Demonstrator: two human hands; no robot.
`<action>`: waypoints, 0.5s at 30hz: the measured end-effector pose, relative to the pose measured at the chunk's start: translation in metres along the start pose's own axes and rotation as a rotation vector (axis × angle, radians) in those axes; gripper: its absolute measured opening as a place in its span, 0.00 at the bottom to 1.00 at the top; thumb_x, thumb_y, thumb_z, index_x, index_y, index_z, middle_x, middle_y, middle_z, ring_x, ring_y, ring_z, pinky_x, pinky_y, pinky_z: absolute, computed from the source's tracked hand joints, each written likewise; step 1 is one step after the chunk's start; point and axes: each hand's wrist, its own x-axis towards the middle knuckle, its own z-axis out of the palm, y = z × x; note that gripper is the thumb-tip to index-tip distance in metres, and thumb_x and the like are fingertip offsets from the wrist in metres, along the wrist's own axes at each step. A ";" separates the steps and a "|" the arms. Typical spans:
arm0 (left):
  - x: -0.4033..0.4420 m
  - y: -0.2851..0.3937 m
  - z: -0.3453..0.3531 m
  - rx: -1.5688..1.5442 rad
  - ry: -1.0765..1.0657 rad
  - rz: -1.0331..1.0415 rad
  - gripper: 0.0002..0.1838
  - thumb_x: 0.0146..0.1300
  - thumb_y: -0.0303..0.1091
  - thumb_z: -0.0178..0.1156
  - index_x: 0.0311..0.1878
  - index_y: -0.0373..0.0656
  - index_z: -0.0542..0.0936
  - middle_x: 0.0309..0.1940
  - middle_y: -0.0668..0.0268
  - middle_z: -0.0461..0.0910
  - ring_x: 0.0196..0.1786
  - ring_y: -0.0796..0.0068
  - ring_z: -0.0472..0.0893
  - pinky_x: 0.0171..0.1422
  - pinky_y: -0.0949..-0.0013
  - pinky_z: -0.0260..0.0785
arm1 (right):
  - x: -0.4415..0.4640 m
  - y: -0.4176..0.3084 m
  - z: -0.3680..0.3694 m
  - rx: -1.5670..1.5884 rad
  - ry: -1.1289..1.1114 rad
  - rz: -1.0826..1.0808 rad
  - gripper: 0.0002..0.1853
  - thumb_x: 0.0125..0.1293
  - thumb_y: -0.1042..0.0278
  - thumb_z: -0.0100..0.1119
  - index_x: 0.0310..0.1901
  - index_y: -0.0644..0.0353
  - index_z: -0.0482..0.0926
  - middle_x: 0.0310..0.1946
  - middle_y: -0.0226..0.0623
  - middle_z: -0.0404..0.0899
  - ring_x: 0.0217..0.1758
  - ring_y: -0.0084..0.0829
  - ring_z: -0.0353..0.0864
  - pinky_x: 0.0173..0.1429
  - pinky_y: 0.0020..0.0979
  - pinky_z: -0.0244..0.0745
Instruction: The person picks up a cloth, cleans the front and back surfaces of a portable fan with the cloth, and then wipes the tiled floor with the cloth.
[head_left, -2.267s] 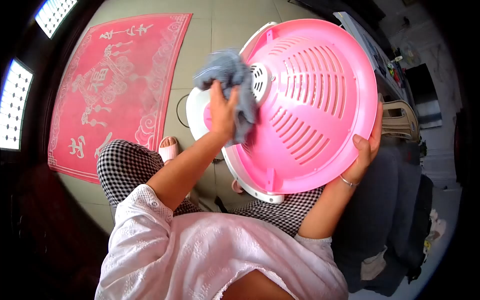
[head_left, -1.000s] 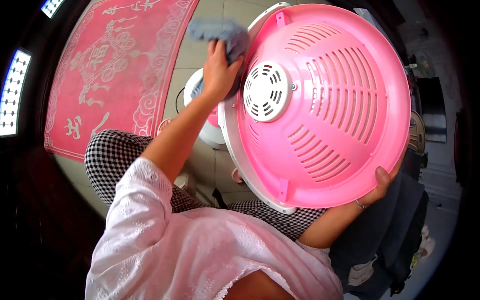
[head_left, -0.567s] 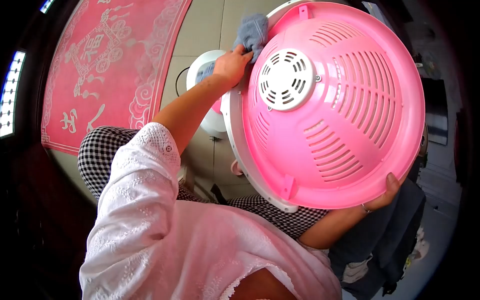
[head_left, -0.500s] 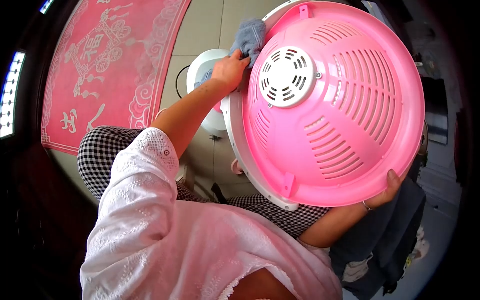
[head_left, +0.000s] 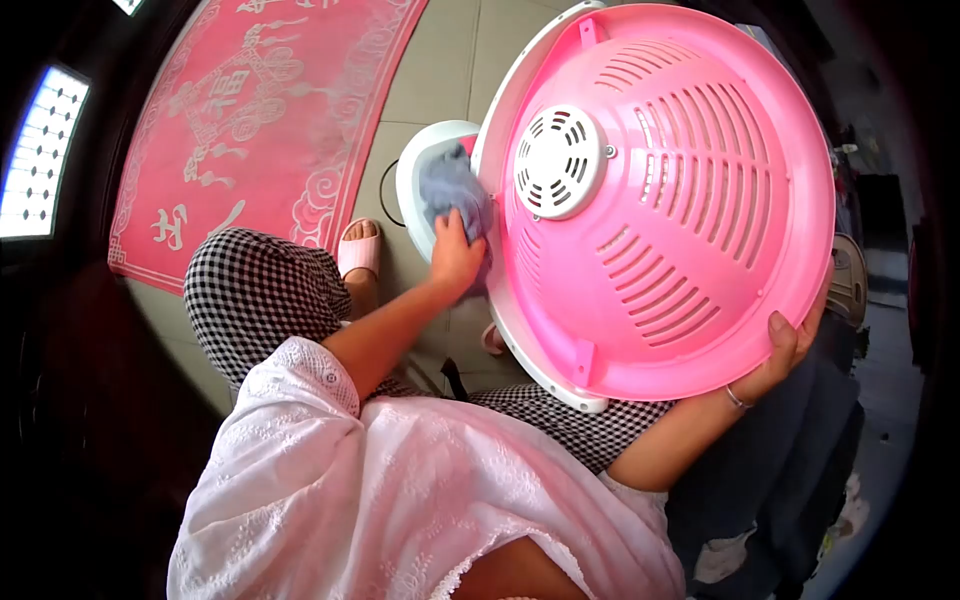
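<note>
A large pink slotted dome-shaped shell (head_left: 690, 300), like the back of an electric heater, stands in front of me. Its white round vent cap (head_left: 558, 162) faces left, and a white rim (head_left: 497, 285) runs along its left side. My right hand (head_left: 795, 345) grips the pink edge at the lower right, thumb on the outside. In my left hand (head_left: 458, 255) is a bunched grey-blue cloth (head_left: 452, 185). The cloth lies against the white rim and over the white base (head_left: 418, 200) on the floor. Part of the base is hidden behind the shell and cloth.
A red mat (head_left: 270, 120) with pale patterns covers the tiled floor (head_left: 430, 60) at upper left. My slippered foot (head_left: 360, 250) is beside the base, and a dark cable (head_left: 388, 195) loops there. Dark fabric (head_left: 770, 480) lies at lower right.
My left hand has moved the cloth down from the upper part of the white rim toward the base. The view has shifted slightly, and my foot now shows. My right hand still grips the edge.
</note>
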 end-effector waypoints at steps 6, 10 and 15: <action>-0.021 -0.020 -0.009 -0.363 0.036 -0.062 0.29 0.51 0.36 0.64 0.55 0.31 0.71 0.50 0.43 0.76 0.55 0.47 0.76 0.61 0.56 0.67 | 0.004 0.009 -0.013 -0.029 -0.072 -0.058 0.45 0.48 0.68 0.51 0.72 0.74 0.54 0.69 0.54 0.62 0.71 0.43 0.65 0.74 0.37 0.56; 0.043 -0.007 -0.038 -0.366 0.259 0.116 0.26 0.52 0.35 0.63 0.54 0.33 0.73 0.50 0.48 0.76 0.53 0.49 0.76 0.60 0.57 0.67 | 0.000 0.002 -0.005 -0.056 -0.047 -0.030 0.46 0.48 0.67 0.51 0.72 0.73 0.55 0.69 0.54 0.63 0.71 0.43 0.65 0.74 0.37 0.56; 0.137 0.020 -0.062 0.352 0.274 0.351 0.25 0.57 0.33 0.60 0.60 0.48 0.72 0.58 0.53 0.70 0.52 0.46 0.78 0.53 0.50 0.73 | -0.004 -0.001 0.005 -0.095 0.080 0.030 0.44 0.49 0.64 0.52 0.71 0.72 0.58 0.64 0.53 0.68 0.65 0.43 0.71 0.68 0.36 0.64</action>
